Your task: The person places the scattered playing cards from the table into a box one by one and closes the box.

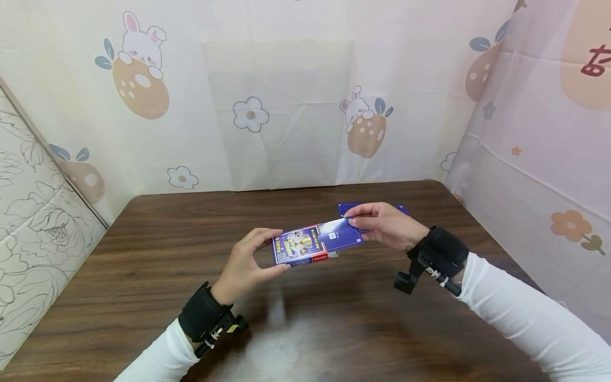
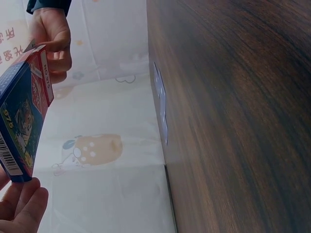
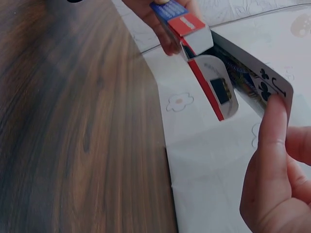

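Observation:
My left hand (image 1: 245, 262) grips a blue playing card box (image 1: 298, 245) by its left end, thumb along the near edge and fingers on the far edge. From the box's right end sticks out a blue-backed playing card (image 1: 340, 234). My right hand (image 1: 389, 227) pinches this card at its outer corner. In the right wrist view its face reads as a jack of clubs (image 3: 265, 80), and the box's end flap (image 3: 221, 90) hangs open below it. The other end of the card is hidden by the box. Both hands are above the table.
Behind my right hand, blue-backed cards (image 1: 348, 208) lie on the dark wooden table (image 1: 200, 223), partly covered by that hand. A printed cloth (image 1: 286, 106) hangs along the table's far edge, with more cloth at the right. A flower-patterned panel (image 1: 43, 228) stands at the left.

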Motion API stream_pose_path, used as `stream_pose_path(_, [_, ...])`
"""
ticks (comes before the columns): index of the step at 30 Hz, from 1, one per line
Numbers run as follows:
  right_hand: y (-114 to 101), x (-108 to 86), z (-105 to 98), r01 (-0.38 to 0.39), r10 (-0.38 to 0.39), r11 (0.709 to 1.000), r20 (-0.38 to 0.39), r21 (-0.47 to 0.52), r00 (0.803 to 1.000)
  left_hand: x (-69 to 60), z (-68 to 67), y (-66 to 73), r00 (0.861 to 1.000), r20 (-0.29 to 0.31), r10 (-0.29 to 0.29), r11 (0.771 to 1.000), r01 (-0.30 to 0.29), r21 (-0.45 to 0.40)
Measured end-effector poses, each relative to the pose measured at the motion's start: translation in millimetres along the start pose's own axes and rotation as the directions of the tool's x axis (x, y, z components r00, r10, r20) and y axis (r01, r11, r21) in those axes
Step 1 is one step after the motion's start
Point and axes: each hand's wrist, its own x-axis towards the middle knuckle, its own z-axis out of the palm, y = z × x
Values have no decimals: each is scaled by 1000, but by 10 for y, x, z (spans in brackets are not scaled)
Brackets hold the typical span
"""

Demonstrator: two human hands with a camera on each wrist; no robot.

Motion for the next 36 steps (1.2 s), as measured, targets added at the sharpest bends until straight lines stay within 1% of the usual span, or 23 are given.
stream_pose_path(6, [-10,15,61,3,-3,1000,11,15,1000,1,3,7,1000,11,-2,1000,2,7])
stream_pose_path(10, [-28,31,108,7,-7,1000,0,9,1000,3,5,14,1000,14,-6,1000,6,14])
stream_pose_path(19, [-34,83,278,26,-29,998,-58,-63,998,4,20,20,1000,17,-25,999,25,29])
stream_pose_path(22, [-18,91,313,31,-37,995,-60,-92,998,6,22,25,1000,18,-22,999,21,29])
stream_pose_path(26, [3,84,319,33,-41,990,-59,-139,997,0,24,24,1000,16,-14,1000,14,25])
stream_pose_path(31, [9,64,286,12,-24,979,-56,-202,998,-7,22,11,1000,13,-14,1000,13,18])
stream_pose_path(36, [-5,43,274,1,-9,976,-33,-219,999,-11,21,2,1000,8,-9,1000,9,30])
